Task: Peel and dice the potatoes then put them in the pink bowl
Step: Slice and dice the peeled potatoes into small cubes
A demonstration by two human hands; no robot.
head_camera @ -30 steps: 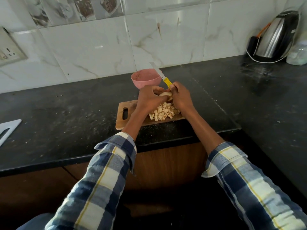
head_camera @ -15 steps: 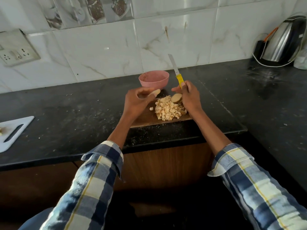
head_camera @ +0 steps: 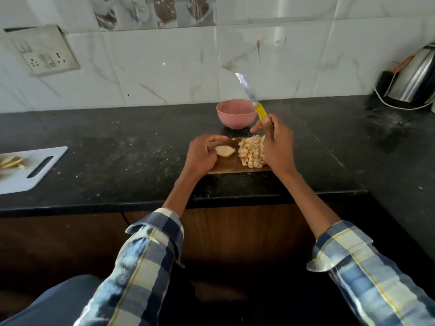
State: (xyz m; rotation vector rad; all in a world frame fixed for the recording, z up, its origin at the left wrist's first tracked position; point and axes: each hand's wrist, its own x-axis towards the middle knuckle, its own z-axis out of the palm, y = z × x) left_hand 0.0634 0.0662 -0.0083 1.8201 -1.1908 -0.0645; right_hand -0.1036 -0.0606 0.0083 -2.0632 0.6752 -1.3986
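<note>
Two hands over a wooden cutting board at the front edge of the black counter. Left hand rests on the board, fingers curled round one end of a peeled potato piece lying flat on the wood; the index finger arches over the top of it. Right hand grips the yellow handle of a knife, fingers wrapped tight, thumb side sticking out toward the bowl. The blade points up and back, tilted left, well off the board and blurred. A heap of diced potato sits on the board just right of the peeled piece, touching the right hand's inner side; part of the heap is hidden behind that hand. Pink bowl stands on the counter just behind the board, upright; the inside is dim, contents can't be made out. None of the visible dice are in it; they are all on the board. Both forearms are bare, with rolled blue-and-white checked sleeves.

Far left on the counter is a white cutting board with a few pale slices on it, half cut off by the frame edge. A steel kettle with a white cord sits at the right corner against the tiles. A wall socket plate is on the marble-look tiles upper left.
</note>
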